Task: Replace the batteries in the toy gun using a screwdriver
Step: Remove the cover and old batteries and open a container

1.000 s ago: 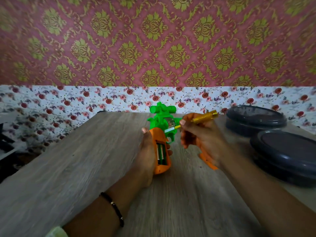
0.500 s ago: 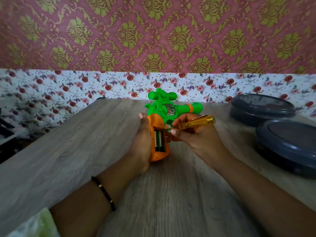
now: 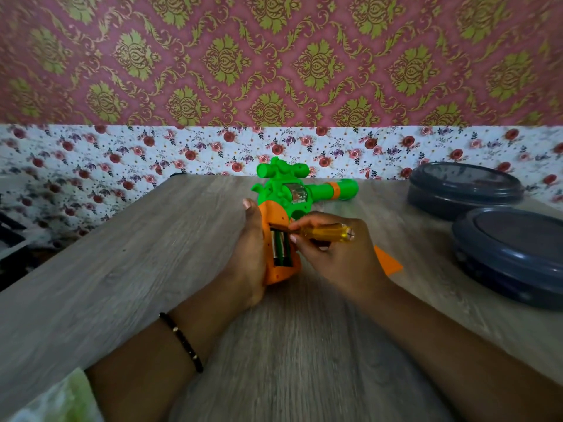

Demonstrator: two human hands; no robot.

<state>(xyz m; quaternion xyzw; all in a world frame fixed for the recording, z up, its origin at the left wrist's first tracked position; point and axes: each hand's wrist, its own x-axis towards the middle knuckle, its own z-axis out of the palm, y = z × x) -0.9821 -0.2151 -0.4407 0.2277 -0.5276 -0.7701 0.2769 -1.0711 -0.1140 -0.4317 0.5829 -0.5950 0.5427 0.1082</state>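
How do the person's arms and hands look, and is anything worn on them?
Both forearms are bare, with no sleeves in view. The left wrist wears a thin black beaded bracelet with a few pale beads. The left hand and the right hand show no gloves or watch; rings cannot be told.

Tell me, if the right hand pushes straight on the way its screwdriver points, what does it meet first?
Probably the batteries in the toy gun grip's open compartment; the right hand aims the screwdriver leftward there. Depth is unclear.
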